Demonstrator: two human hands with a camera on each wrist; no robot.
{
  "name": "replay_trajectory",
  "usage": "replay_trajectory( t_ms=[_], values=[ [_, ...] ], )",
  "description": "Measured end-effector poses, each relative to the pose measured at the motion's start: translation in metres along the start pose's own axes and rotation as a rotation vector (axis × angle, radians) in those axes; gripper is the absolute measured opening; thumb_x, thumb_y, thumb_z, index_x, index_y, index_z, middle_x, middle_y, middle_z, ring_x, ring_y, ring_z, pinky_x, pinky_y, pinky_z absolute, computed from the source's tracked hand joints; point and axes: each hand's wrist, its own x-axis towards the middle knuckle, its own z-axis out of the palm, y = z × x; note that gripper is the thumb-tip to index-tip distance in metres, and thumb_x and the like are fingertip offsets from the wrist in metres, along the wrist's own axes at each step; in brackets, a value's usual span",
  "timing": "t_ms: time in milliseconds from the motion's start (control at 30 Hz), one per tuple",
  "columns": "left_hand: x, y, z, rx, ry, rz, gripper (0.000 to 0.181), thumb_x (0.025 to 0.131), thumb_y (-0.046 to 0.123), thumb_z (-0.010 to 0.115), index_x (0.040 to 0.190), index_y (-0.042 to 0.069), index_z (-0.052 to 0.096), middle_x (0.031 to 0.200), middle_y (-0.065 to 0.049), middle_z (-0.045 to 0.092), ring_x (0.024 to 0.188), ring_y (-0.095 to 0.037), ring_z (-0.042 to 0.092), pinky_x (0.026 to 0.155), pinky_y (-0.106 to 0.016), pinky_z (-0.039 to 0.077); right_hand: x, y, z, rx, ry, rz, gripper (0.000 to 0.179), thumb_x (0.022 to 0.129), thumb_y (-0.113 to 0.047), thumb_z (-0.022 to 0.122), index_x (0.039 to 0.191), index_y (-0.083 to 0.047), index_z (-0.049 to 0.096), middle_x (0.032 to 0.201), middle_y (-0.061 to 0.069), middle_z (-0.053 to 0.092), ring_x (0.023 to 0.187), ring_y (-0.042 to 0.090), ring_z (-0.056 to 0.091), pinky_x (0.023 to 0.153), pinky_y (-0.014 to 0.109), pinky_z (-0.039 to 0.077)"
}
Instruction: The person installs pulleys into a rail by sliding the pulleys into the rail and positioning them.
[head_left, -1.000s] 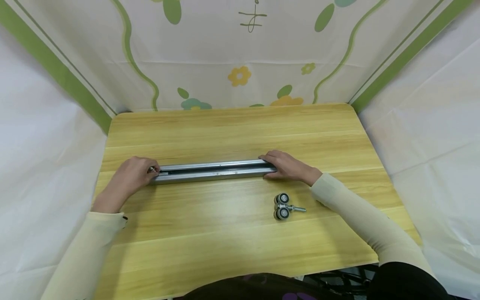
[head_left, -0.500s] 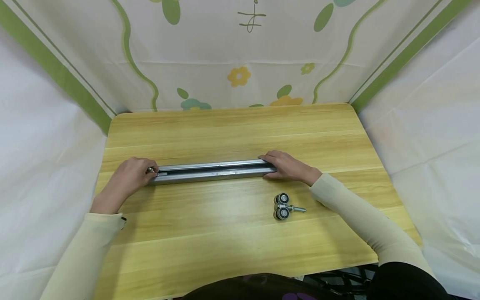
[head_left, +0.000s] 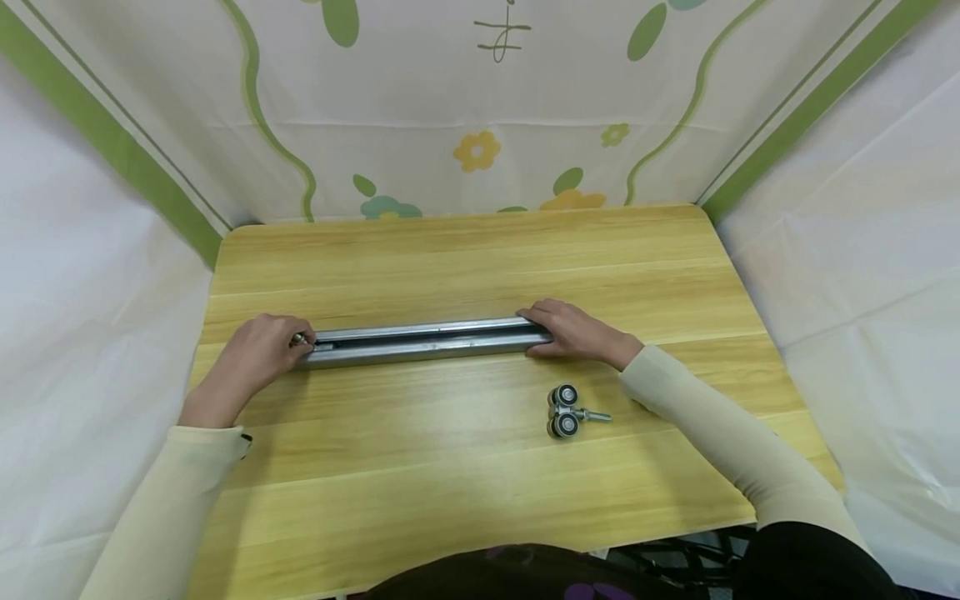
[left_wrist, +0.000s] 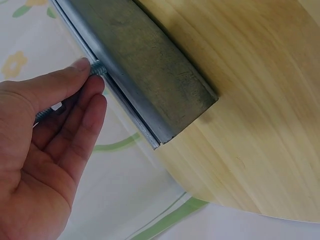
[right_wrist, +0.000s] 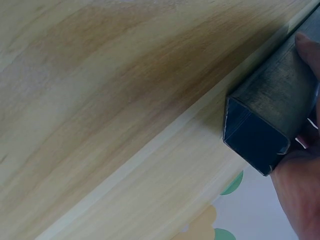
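Observation:
A grey metal track rail (head_left: 427,342) lies lengthwise on the wooden table, its slot facing up. At its left end my left hand (head_left: 258,350) pinches a threaded bolt (left_wrist: 98,68) between thumb and fingertips, right at the slot. Behind those fingers a nut (left_wrist: 56,107) shows in the left wrist view; the middle of the bolt is hidden. My right hand (head_left: 573,332) grips the other end of the rail, thumb on one side and fingers on the opposite one. The right wrist view looks into the rail's hollow square end (right_wrist: 255,135).
A four-wheeled roller trolley (head_left: 566,411) with a threaded stem lies on the table (head_left: 420,500), in front of my right hand. Behind the table's far edge hangs a white curtain (head_left: 390,92) with printed flowers. White cloth also hangs along both sides.
Almost nothing differs. My left hand has shifted very slightly to the left with the bolt; the right hand, rail and roller trolley stay in place.

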Motion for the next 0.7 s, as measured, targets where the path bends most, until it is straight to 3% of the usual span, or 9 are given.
replay_trajectory(
  t_ms=[267,700],
  values=[
    [0.0001,-0.0013,0.0000,0.003,0.008,-0.004,0.008,0.091,0.002,0.081,0.099,0.002,0.080,0.094,-0.019,0.079,0.070,-0.024,0.068,0.063,-0.047,0.058,0.0012,-0.0004,-0.0008,0.005,-0.007,0.010,0.071,0.093,-0.034,0.084,0.147,0.004,0.056,0.127,0.019,0.068,0.111,0.030,0.066,0.098,0.047,0.058],
    [-0.0037,-0.0021,0.0036,-0.010,0.014,-0.008,0.013,0.091,0.000,0.079,0.105,0.001,0.079,0.101,-0.021,0.078,0.079,-0.032,0.073,0.067,-0.050,0.060,0.0001,-0.0015,-0.0006,0.008,-0.003,0.003,0.071,0.093,-0.033,0.084,0.146,0.004,0.057,0.127,0.018,0.068,0.111,0.029,0.065,0.097,0.047,0.058]
  ],
)
